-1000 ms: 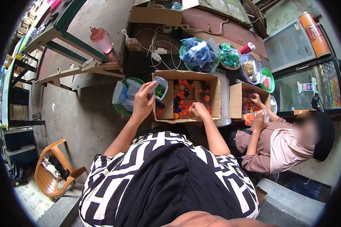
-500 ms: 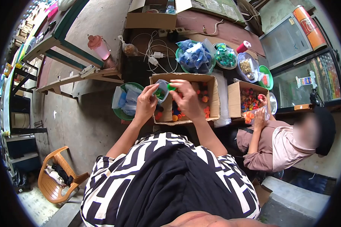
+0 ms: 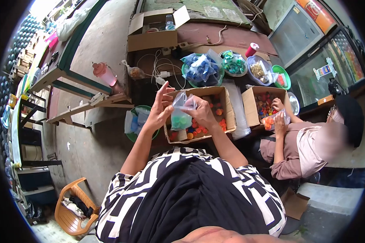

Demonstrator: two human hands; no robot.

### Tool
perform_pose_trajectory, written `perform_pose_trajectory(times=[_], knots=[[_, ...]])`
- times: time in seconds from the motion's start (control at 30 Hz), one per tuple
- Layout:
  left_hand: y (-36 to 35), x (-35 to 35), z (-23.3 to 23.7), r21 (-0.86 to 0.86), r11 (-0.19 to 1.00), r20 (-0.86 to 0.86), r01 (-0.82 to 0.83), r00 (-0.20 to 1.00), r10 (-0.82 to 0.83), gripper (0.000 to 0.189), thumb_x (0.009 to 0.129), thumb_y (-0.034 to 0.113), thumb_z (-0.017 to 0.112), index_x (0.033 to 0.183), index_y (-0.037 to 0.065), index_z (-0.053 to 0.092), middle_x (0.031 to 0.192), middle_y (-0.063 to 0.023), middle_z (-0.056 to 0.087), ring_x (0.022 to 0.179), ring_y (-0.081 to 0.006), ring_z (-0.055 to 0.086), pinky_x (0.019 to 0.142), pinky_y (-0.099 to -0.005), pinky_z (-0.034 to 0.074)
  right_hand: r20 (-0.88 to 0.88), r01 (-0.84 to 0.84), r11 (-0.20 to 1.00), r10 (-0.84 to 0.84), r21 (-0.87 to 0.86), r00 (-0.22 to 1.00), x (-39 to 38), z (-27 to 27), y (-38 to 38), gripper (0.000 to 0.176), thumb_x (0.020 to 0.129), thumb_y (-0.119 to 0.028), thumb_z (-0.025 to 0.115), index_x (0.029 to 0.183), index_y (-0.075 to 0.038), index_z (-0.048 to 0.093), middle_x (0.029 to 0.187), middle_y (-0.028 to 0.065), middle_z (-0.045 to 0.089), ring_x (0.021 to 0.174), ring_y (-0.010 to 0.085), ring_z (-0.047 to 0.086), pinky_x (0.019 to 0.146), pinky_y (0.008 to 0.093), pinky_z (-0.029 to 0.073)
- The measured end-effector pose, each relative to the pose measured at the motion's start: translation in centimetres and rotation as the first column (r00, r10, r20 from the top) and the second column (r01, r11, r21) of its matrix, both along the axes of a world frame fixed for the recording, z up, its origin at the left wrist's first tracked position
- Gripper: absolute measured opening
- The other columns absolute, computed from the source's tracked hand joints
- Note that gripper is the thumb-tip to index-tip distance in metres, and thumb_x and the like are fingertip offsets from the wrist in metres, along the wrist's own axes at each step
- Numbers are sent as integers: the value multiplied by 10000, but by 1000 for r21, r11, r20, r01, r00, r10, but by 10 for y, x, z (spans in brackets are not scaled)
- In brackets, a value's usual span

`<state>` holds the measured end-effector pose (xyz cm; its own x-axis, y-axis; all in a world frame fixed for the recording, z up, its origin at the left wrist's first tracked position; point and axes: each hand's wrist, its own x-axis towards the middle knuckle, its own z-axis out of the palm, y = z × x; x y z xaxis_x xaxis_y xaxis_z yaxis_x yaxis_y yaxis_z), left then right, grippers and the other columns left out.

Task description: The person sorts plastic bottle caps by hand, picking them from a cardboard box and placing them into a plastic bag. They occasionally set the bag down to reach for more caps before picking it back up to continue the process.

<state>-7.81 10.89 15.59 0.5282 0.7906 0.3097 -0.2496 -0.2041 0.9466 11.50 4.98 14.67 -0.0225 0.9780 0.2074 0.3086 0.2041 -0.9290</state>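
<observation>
A clear plastic bag (image 3: 181, 120) with green bottle caps in its bottom hangs over the near left part of a cardboard box. My right hand (image 3: 202, 113) pinches the bag near its top on the right side. My left hand (image 3: 159, 113) is beside the bag's left edge, fingers stretched out and apart, thumb close to the plastic; whether it touches cannot be made out. Under the hands, the cardboard box (image 3: 230, 106) holds loose orange, red and dark caps (image 3: 196, 130). Behind my left hand stands a green basin (image 3: 130, 135) with bluish plastic bags.
On my right, a co-worker's hands (image 3: 280, 121) hold a bag of orange caps by another cardboard box (image 3: 250, 106). Basins of blue bags (image 3: 203, 69) and green bags (image 3: 233, 62) stand behind. White cables (image 3: 163, 75) lie back left. Clear plastic sheets (image 3: 240, 117) lie between the boxes.
The right hand no longer shows a green cap and now pinches the bag's top. The left hand's fingers have spread off the bag. The camera view has shifted slightly.
</observation>
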Motion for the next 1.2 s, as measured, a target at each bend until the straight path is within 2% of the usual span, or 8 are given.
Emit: perform_pose_trajectory(times=[0.1,0.2,0.3,0.6,0.67,1.0,1.07,1.2], knots=[[-1,10,-14,61,985,-153,161,977,-150,965,773,347,793,1506,120,207,1450,-106,354,1367,-235,339,1074,-400,360,-155,129,991,-133,-32,979,7,13,-4,269,771,-201,797,799,-31,590,741,30,595,696,82,544,621,267,461],[-3,29,-28,181,970,-424,164,903,-73,371,879,221,709,1201,58,620,1100,-46,641,1008,-112,575,876,-295,466,-84,157,986,-152,52,985,23,18,-1,276,755,-191,816,798,-32,595,749,22,603,683,71,534,591,254,454],[-7,57,-11,52,999,-293,-8,956,23,200,924,188,654,1025,21,698,871,5,671,815,-65,567,750,-254,468,-124,183,983,-181,12,976,43,44,-9,254,760,-157,819,792,-47,592,739,-7,603,678,39,511,567,226,437],[-32,59,-23,81,996,-482,-22,874,59,188,942,154,602,1022,10,693,842,-88,703,790,-59,579,741,-266,489,-549,-45,980,-70,-194,833,73,-5,-35,275,759,-160,811,959,-23,680,823,32,695,780,130,641,700,275,500],[-46,53,-87,6,1000,-446,-10,895,11,192,941,162,599,988,5,698,842,-84,712,787,-81,613,743,-281,501,187,-156,971,190,-181,964,96,-87,-44,275,829,-260,732,1021,-65,708,866,99,719,826,197,680,748,334,510],[-103,40,-125,-406,873,-458,-271,887,62,332,1011,261,479,915,-33,598,809,-109,704,739,-170,686,674,-305,533,147,-140,743,307,-655,940,79,-126,-66,346,913,-315,593,1096,-23,635,976,172,674,926,331,636,825,401,481],[-101,46,-115,-358,849,-614,-390,783,101,307,991,241,510,913,-40,606,784,-121,697,714,-170,680,647,-306,520,217,51,956,13,-289,976,67,-134,-69,634,842,-312,687,1348,-24,435,1219,196,573,1109,347,551,926,410,435],[-99,51,-132,-197,887,-759,-418,638,133,295,956,236,558,890,-45,620,757,-144,669,769,-171,675,655,-306,507,502,-100,995,81,11,861,59,-84,-67,967,728,-344,788,1475,-58,244,1396,201,420,1313,333,385,1099,452,290]])
